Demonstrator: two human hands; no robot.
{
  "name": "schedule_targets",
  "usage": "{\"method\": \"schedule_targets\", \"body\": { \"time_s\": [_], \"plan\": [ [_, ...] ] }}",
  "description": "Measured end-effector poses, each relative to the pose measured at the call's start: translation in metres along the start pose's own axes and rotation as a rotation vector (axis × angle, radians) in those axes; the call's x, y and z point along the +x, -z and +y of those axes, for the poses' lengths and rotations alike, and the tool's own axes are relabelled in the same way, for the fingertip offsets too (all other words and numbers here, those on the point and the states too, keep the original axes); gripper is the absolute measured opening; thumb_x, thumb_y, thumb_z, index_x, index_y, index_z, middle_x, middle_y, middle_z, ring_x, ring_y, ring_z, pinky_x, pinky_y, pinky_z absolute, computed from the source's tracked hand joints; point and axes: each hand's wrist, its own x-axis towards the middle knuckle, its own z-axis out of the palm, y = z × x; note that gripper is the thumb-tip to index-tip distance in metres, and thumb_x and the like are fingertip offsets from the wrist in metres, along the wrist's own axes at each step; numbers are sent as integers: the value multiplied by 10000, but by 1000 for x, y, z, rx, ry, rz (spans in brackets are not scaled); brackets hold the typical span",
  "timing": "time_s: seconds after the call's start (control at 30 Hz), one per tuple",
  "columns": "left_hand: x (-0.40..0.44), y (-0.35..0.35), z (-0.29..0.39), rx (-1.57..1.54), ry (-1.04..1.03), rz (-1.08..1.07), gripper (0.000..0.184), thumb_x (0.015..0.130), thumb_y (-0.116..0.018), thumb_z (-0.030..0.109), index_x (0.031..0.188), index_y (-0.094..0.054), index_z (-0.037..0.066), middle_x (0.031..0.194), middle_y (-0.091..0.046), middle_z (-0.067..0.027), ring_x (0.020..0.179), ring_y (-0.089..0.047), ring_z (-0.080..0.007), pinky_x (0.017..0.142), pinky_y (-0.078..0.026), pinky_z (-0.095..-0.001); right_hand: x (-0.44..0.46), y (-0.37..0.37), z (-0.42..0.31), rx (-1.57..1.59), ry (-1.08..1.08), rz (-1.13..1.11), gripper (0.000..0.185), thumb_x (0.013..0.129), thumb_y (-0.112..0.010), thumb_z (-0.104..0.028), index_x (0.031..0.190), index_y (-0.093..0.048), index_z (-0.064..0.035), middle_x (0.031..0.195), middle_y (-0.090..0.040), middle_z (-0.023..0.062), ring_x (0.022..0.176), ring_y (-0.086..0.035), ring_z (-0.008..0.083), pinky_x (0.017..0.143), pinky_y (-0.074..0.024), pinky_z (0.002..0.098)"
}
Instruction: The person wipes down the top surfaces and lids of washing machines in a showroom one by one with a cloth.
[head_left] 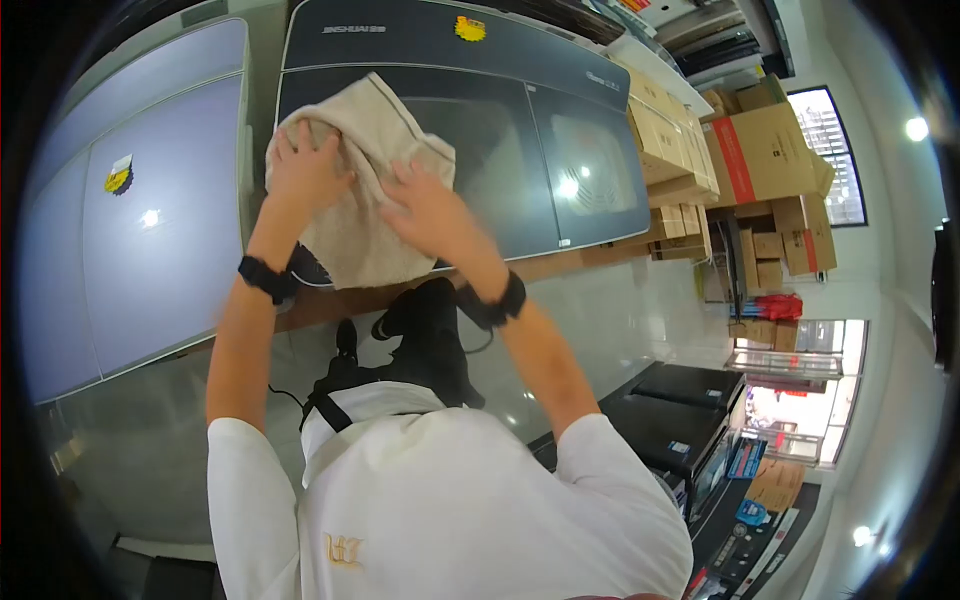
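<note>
A beige cloth point(365, 235) lies crumpled over the left part of a dark glass-topped washing machine point(470, 150), its lower end hanging at the machine's front edge. My left hand point(308, 172) rests on the cloth's left side with the fingers spread. On the cloth's right side is my right hand point(428, 208), slightly blurred, its fingers apart and touching the fabric. Both wrists wear black bands. A yellow sticker point(470, 29) is on the machine's back panel.
A pale lilac machine point(165, 220) stands at the left. Cardboard boxes point(765, 155) are stacked at the right, beyond narrower cartons point(665, 135). A black appliance point(650, 420) is at the lower right. Grey tiled floor point(590, 310) shows below the machine's edge.
</note>
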Motion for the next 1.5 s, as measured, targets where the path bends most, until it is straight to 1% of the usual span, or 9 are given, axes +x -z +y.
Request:
{"method": "schedule_targets", "body": {
  "time_s": [0.13,0.3,0.4,0.47,0.57,0.73,0.83,1.03,1.5],
  "plan": [
    [-56,-24,-5,-72,-26,186,790,908,-705,515,1589,-442,213,1675,-246,-292,1487,-258,-602,1229,-242,-628,-33,9,9,44,52,13,431,973,-617,-304,1353,-684,-111,1518,-540,211,1410,-472,476,1158,-412,515],
    [-56,-16,-12,-353,-40,102,842,930,-669,536,1645,-340,238,1702,-208,-253,1483,-274,-591,1228,-247,-626,12,8,50,-21,-48,-4,426,965,-617,-294,1345,-691,-115,1533,-534,193,1418,-472,456,1147,-415,525],
    [-28,-40,-33,-300,-152,218,821,960,-623,544,1658,-303,257,1723,-194,-202,1485,-267,-596,1212,-264,-649,37,12,32,-87,-114,-23,450,951,-627,-308,1343,-684,-92,1514,-557,173,1434,-456,434,1152,-397,543],
    [-35,-39,-24,-186,-86,198,796,974,-603,542,1657,-309,260,1727,-196,-185,1488,-261,-596,1198,-267,-672,36,3,11,-183,-128,48,466,942,-636,-314,1343,-677,-79,1500,-570,161,1446,-443,416,1168,-373,553],
    [-71,-21,6,-109,40,186,732,1003,-561,526,1646,-345,251,1723,-212,-188,1492,-252,-597,1177,-260,-712,-8,-22,2,-97,38,228,491,922,-675,-301,1355,-662,-71,1498,-566,143,1454,-437,381,1190,-348,544],
    [-131,-36,31,64,-103,272,675,1028,-531,486,1622,-404,194,1707,-254,-199,1507,-214,-597,1186,-211,-724,-99,-3,-31,18,-104,298,495,894,-727,-282,1344,-667,-86,1490,-573,118,1433,-466,342,1191,-352,529],
    [-141,-34,48,126,-194,178,735,1047,-493,531,1659,-303,173,1703,-218,-253,1506,-167,-626,1188,-172,-732,-125,8,-18,16,-174,272,496,891,-726,-289,1340,-670,-86,1479,-584,119,1424,-475,347,1192,-353,521],
    [-111,-28,95,102,-302,99,849,1023,-484,610,1659,-267,91,1685,-153,-342,1494,-116,-666,1181,-143,-739,-91,4,21,-90,-252,552,481,890,-713,-293,1332,-676,-106,1473,-588,114,1407,-495,353,1192,-356,501],
    [-114,-25,97,138,-459,64,848,994,-549,598,1651,-309,118,1708,-175,-266,1532,-147,-585,1223,-154,-671,-137,7,13,10,-300,545,478,888,-722,-287,1330,-665,-114,1517,-548,121,1420,-489,333,1199,-348,500]
  ]
}}
